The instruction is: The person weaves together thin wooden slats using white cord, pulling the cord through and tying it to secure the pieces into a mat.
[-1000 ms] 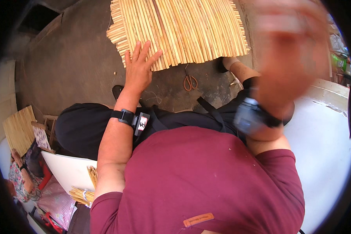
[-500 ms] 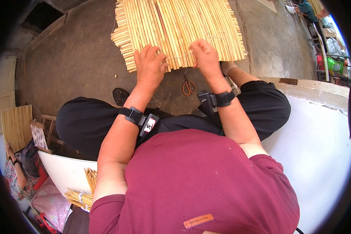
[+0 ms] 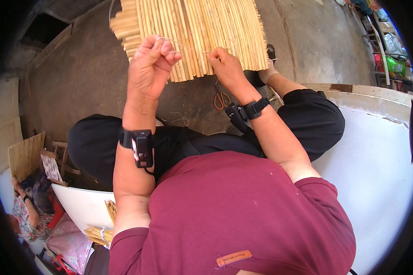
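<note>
Dark floor (image 3: 78,75) surrounds the stick mat (image 3: 202,27) before me, its sticks apparently joined; the pale cord (image 3: 170,41) pinched in my left hand (image 3: 149,66) seems not yet tied off. My right hand (image 3: 228,68), closed over the mat, hides whatever it grips.

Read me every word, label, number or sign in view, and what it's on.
Shirt tag: small lettering on orange-brown, not clear enough to quote.
Left forearm device: pale marks on black, too small to read.
White label on that device's side: seen at a slant, unreadable.
Mat: no lettering visible.
</note>
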The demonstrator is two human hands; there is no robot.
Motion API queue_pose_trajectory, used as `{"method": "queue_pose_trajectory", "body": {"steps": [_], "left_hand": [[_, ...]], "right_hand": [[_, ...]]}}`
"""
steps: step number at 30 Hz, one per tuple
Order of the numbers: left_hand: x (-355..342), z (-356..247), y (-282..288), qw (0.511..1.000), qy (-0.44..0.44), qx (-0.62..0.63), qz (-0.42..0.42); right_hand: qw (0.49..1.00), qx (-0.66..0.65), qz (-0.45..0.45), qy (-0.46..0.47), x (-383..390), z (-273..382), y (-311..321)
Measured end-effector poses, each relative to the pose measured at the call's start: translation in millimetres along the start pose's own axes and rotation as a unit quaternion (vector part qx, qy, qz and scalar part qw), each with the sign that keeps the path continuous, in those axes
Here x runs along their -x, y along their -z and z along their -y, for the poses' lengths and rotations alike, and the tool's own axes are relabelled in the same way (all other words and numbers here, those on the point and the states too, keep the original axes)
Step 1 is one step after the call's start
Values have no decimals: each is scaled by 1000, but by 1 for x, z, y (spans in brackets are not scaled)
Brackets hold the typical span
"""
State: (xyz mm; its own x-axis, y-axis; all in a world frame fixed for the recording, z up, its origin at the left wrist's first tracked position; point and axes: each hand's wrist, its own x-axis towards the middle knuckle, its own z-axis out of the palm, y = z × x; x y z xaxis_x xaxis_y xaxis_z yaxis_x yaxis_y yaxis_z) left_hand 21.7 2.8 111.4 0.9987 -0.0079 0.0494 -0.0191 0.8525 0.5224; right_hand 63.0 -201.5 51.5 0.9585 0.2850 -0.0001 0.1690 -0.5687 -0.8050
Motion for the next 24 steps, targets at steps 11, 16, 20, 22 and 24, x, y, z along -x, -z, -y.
{"method": "queue_pose_trajectory", "body": {"steps": [11,16,20,22,24], "left_hand": [[35,-38,47,608,148,-750,-213],[34,40,42,843,348,-369,-179],[14,88,40,942,220,-182,-177],[-2,98,35,954,209,-144,-161],[-13,107,28,963,188,-116,-154]], "right_hand": [[981,-139,77,-110,-3,3,3],[981,-170,18,-95,-8,7,-5],[935,-326,32,-138,-17,-4,2],[893,-413,67,-168,-21,-8,5],[887,-425,60,-172,-20,-6,7]]}}
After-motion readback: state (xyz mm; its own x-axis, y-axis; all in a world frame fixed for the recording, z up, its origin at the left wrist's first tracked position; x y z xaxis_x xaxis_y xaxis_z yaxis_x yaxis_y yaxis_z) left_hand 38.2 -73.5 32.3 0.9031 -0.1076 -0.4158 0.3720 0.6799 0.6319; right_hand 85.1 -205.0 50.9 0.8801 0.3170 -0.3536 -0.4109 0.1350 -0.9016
